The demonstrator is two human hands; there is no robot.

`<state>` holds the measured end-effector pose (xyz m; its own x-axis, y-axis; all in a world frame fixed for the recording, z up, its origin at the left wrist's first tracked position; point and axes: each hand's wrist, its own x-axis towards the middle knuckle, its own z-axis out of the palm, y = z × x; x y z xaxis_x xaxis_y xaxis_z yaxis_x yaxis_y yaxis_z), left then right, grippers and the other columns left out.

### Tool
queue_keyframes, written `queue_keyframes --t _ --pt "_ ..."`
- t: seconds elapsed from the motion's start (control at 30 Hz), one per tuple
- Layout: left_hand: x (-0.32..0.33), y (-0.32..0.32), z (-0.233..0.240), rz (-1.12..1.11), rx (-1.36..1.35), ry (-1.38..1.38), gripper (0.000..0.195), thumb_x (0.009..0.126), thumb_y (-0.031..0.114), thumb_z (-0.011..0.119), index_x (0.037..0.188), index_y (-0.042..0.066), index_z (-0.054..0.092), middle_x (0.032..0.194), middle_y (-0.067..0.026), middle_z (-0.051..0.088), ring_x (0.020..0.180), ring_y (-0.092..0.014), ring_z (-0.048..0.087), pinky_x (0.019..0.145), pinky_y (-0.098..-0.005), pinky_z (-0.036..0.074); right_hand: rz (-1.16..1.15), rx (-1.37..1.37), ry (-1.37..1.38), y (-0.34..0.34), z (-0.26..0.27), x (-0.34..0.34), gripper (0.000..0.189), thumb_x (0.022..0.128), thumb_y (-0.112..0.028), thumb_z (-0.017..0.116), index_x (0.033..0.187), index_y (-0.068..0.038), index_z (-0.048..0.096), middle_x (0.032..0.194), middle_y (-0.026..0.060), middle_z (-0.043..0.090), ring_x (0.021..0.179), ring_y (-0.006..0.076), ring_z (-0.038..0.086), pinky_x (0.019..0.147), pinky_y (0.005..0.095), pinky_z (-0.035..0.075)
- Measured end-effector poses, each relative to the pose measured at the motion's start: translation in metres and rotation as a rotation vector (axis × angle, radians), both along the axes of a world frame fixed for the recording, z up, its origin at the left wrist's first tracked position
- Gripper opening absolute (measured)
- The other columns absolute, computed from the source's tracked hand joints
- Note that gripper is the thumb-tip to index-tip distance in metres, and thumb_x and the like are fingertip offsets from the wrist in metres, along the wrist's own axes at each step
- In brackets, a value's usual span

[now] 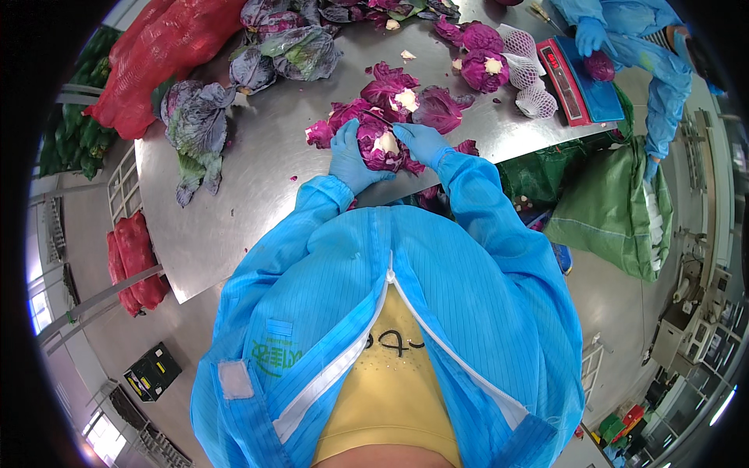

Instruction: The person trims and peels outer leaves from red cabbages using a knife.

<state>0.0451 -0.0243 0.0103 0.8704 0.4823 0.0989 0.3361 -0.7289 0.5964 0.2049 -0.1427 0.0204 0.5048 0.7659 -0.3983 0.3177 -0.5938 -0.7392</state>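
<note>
My left hand [353, 157], in a blue glove, grips the left side of a red cabbage [373, 143] whose pale cut stem faces up. My right hand [422, 142], also gloved, is at the cabbage's right side. It holds a knife [376, 117], whose thin dark blade lies across the top of the head; the handle is hidden in my fingers. Just beyond lies another trimmed red cabbage [404, 100] with a white stem end. A loose purple leaf [440, 110] rests to its right.
Untrimmed cabbages [304, 54] and a red mesh sack [167, 52] lie on the steel table [263, 134]. White foam nets [521, 55] stand beside a scale [588, 82], where a co-worker's gloved hand [591, 36] touches a cabbage. A green woven sack [608, 205] hangs open at right.
</note>
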Motion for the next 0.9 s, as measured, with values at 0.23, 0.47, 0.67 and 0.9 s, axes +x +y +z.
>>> queue_keyframes --t 0.23,0.47,0.67,0.9 --pt "-0.016 0.005 -0.013 -0.076 -0.059 -0.184 0.127 0.040 0.043 0.088 0.138 0.003 0.019 0.136 -0.0212 0.028 0.124 -0.040 0.029 0.106 -0.0470 0.029 0.005 -0.005 -0.040 0.009 0.010 0.017 0.054 0.091 -0.051 0.044 0.122 -0.009 0.055 0.120 0.0163 0.058 0.110 0.0340 0.054 0.094 0.0391 0.042" --pt "-0.031 0.016 -0.033 -0.086 -0.302 -0.324 0.132 0.035 0.037 0.093 0.138 0.003 0.018 0.136 -0.0185 0.029 0.125 -0.037 0.033 0.107 -0.0435 0.030 -0.135 0.067 -0.253 0.029 -0.019 -0.012 0.043 0.077 -0.040 0.067 0.105 -0.009 0.059 0.101 0.0155 0.064 0.095 0.0358 0.060 0.082 0.0443 0.048" --pt "-0.035 0.006 -0.008 0.105 -1.300 -0.476 0.093 0.059 0.034 0.078 0.135 0.007 0.031 0.131 -0.0154 0.039 0.120 -0.031 0.044 0.104 -0.0416 0.037 -0.260 -0.116 -0.307 0.041 -0.058 0.007 0.042 0.075 -0.043 0.068 0.098 -0.009 0.058 0.095 0.0142 0.065 0.091 0.0358 0.061 0.076 0.0459 0.049" --pt "-0.072 0.022 -0.077 0.052 -1.143 -0.515 0.110 0.055 0.024 0.086 0.141 0.012 0.017 0.135 -0.0141 0.039 0.122 -0.029 0.045 0.105 -0.0425 0.036 -0.438 0.094 -0.260 0.030 -0.049 -0.017 0.061 0.071 -0.039 0.075 0.119 -0.010 0.050 0.088 0.0165 0.065 0.083 0.0349 0.063 0.074 0.0440 0.049"
